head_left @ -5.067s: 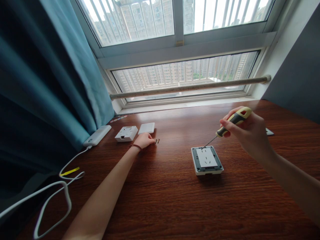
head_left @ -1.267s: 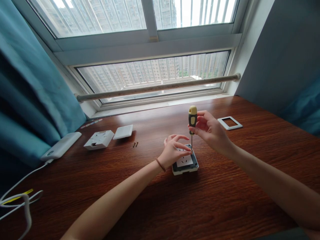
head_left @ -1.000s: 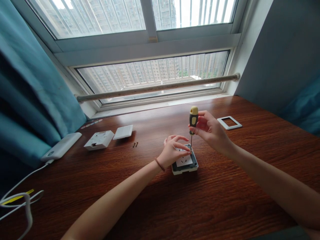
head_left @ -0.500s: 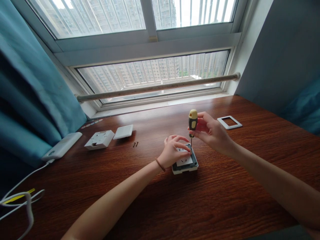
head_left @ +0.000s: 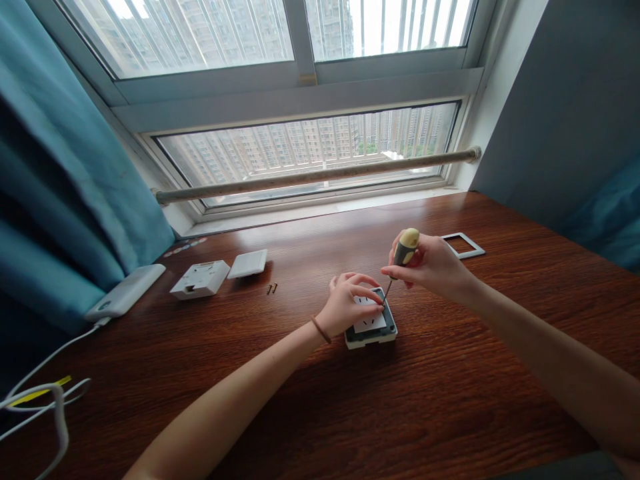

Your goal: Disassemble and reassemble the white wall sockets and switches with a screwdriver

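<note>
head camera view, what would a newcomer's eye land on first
Probably the yellow-and-grey screwdriver, tilted in the right hand, its tip down at the white socket that the left hand partly covers. Next, likely the bright window behind the brown table, and the blue curtain at far left.

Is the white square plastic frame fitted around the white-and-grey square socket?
No, the white square plastic frame lies on the brown wood-grained table beyond the right hand, apart from the socket.
</note>
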`<state>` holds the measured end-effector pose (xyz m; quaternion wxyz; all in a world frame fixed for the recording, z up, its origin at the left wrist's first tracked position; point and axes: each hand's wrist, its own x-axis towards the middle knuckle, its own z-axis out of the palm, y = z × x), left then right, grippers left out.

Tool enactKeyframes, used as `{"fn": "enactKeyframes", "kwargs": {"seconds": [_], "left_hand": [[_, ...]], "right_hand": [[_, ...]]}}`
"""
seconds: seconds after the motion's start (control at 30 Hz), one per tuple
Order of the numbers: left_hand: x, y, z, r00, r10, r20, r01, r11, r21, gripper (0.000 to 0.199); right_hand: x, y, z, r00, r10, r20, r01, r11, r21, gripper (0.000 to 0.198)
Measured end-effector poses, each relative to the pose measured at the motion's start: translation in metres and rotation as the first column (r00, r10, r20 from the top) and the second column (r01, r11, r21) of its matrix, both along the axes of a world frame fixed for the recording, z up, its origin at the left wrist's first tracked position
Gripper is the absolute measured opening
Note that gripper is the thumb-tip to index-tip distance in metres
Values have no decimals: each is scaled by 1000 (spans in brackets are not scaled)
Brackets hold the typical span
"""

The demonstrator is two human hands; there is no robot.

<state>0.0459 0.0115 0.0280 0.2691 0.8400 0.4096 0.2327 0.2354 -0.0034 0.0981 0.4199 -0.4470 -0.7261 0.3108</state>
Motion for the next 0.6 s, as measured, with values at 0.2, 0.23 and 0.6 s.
{"fn": "enactKeyframes", "kwargs": {"seconds": [0.2,0.23,0.6], "left_hand": [[-7,8,-1,994,-105,-34,105,994,-10,29],[-9,10,-2,991,-129,-39,129,992,-14,42],[-15,17,-1,967,-252,-35,246,960,-133,74]], "right_hand": [[-3,-6,5,985,-82,154,60,988,142,24],[-4,-7,4,984,-93,154,71,987,142,24],[9,-3,12,963,222,-157,-255,936,-242,39]]}}
